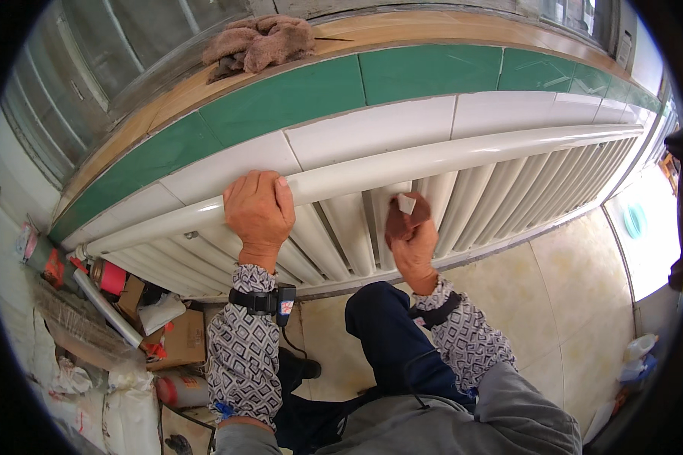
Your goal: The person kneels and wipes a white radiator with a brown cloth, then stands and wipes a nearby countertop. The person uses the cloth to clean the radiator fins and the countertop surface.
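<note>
A long cream-white radiator (467, 153) with a thick round top pipe and upright tubes runs along the tiled wall. My left hand (260, 210) grips its top pipe from above, left of the middle. My right hand (414, 244) holds a reddish-brown sheet (401, 224), likely sandpaper, folded so that a pale patch shows, in front of the upright tubes just below the pipe. Whether the sheet touches a tube cannot be told. Patterned sleeve covers and dark straps are on both forearms.
A crumpled brown towel (276, 42) lies on the wooden sill (410, 25). At lower left stand a cardboard box (188, 341), a silver tube (108, 310), a red-lidded container (182, 391) and plastic bags. Bottles (637, 358) stand on the right.
</note>
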Tool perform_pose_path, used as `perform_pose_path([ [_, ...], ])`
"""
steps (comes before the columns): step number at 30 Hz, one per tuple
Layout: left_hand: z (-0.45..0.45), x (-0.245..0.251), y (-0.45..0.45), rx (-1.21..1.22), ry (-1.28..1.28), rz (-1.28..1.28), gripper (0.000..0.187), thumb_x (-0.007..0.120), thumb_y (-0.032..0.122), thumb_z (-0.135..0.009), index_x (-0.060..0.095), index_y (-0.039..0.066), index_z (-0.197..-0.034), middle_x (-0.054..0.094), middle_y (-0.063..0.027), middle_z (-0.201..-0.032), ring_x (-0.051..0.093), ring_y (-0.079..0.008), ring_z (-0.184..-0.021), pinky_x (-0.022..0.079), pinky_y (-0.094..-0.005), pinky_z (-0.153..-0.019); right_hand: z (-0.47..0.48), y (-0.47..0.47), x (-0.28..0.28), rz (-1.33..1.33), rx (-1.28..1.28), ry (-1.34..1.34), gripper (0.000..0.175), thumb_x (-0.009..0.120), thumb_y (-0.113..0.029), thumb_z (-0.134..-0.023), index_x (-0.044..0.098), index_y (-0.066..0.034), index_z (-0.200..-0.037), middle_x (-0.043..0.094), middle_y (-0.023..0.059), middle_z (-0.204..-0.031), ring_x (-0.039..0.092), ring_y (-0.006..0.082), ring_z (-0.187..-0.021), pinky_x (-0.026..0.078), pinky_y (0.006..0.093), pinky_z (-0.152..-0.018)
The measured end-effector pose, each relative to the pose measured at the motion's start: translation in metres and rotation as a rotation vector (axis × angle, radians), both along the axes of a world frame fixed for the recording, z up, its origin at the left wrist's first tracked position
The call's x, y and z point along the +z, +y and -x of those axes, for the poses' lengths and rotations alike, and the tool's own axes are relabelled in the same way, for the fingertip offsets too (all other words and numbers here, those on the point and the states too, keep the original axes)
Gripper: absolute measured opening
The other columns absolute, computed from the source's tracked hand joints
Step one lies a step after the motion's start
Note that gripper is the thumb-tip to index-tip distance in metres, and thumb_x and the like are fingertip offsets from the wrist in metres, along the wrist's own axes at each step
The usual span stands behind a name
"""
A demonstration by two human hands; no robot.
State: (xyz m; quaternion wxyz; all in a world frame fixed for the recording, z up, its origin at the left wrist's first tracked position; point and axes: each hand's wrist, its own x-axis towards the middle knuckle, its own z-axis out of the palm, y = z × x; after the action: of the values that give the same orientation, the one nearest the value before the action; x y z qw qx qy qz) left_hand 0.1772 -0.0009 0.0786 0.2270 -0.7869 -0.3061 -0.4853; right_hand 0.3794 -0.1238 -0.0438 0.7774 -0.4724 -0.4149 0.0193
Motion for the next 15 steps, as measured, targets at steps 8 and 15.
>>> perform_pose_path([
  [8,-0.004,-0.001,0.001,0.021,-0.033,-0.015,0.016,0.061,0.018,-0.096,0.066,0.012,-0.082,0.064,-0.0035,-0.082,0.062,-0.0287,-0.078,0.047,-0.0421,-0.080,-0.030,-0.008,-0.017,0.179,-0.402,-0.413,0.048,0.076,0.001,-0.087,0.065,-0.0034,-0.134,0.072,0.0176,-0.120,0.071,0.0393,-0.104,0.058,0.0417,-0.088],
  [15,-0.004,-0.003,0.005,0.035,-0.016,-0.051,0.020,0.057,0.020,-0.099,0.066,0.012,-0.082,0.063,-0.0027,-0.080,0.061,-0.0282,-0.076,0.047,-0.0416,-0.079,-0.023,-0.017,-0.144,0.334,-0.224,-0.243,0.043,0.074,0.000,-0.089,0.068,-0.0093,-0.131,0.071,0.0132,-0.124,0.071,0.0326,-0.108,0.057,0.0418,-0.092],
])
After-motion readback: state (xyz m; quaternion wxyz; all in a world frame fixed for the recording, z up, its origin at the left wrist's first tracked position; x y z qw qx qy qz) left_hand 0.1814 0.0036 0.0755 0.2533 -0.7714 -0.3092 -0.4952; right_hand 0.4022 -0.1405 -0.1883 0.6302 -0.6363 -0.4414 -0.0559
